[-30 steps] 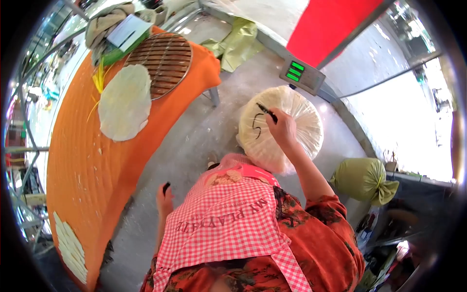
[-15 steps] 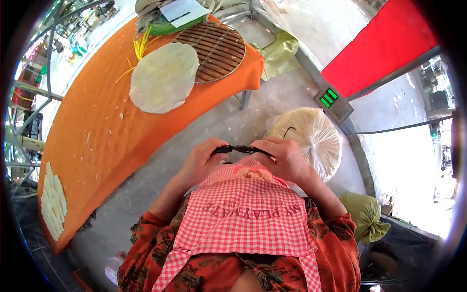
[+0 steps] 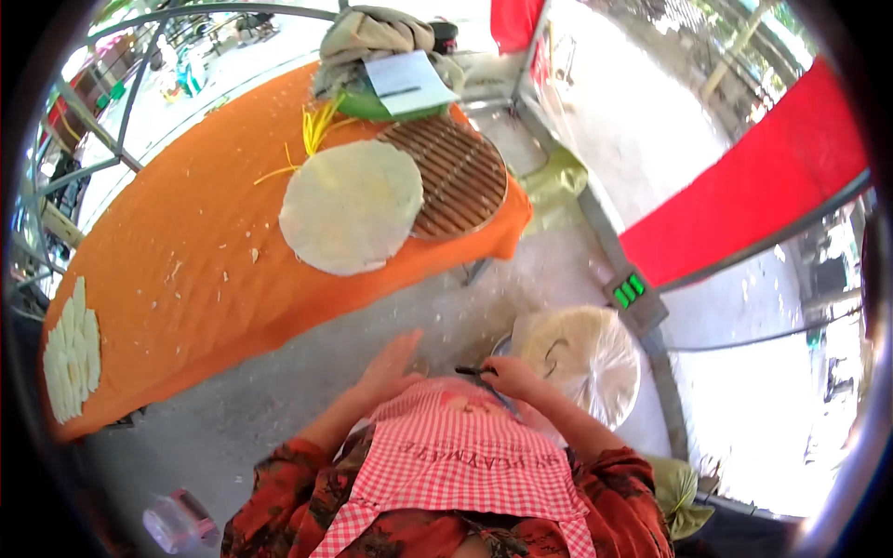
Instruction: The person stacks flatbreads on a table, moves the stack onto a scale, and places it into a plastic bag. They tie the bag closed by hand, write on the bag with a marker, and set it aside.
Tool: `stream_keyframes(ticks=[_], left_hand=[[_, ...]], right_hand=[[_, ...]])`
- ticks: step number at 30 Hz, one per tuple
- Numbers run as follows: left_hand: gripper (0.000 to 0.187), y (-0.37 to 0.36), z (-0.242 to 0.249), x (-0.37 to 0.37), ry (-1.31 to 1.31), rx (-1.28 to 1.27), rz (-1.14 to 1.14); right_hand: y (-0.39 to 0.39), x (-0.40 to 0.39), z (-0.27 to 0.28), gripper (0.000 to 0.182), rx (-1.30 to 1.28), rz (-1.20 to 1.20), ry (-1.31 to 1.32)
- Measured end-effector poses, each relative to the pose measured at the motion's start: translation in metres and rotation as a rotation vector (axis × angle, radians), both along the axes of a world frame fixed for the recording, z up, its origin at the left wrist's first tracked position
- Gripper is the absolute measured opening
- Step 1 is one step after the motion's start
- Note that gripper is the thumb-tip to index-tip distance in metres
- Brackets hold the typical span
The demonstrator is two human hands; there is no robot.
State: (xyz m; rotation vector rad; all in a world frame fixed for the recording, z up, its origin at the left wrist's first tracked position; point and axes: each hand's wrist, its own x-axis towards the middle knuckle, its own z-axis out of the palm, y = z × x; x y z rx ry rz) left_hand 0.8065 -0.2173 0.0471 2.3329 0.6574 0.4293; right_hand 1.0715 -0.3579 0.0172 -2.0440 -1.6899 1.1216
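Note:
My left hand (image 3: 393, 365) is held in front of the checked apron (image 3: 456, 451), its fingers stretched out and holding nothing. My right hand (image 3: 514, 377) is closed around one end of a black strap (image 3: 476, 370) at the apron's upper edge. Just beyond my right hand lies a round bundle wrapped in clear plastic (image 3: 591, 367). On the orange-covered table (image 3: 214, 251) a large pale round sheet (image 3: 352, 206) overlaps the edge of a round slatted rack (image 3: 456, 181).
Yellow strips (image 3: 319, 127) and white paper with a pen (image 3: 409, 82) lie at the table's back. Pale strips (image 3: 73, 353) are at its left end. A device with green digits (image 3: 633, 293) sits on the frame. A clear plastic container (image 3: 179, 521) is on the floor.
My left hand has let go of the black strap and opened. My right hand still holds its end. The view has tilted up, so the table and surroundings sit lower.

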Motion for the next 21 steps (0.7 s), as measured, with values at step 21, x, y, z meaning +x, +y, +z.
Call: stream_keyframes(ticks=[21], left_hand=[[0.038,-0.078,-0.189,-0.218,0.614,-0.613,0.483]], right_hand=[[0.247,0.138,0.121,0.074,0.725,-0.16,-0.565]])
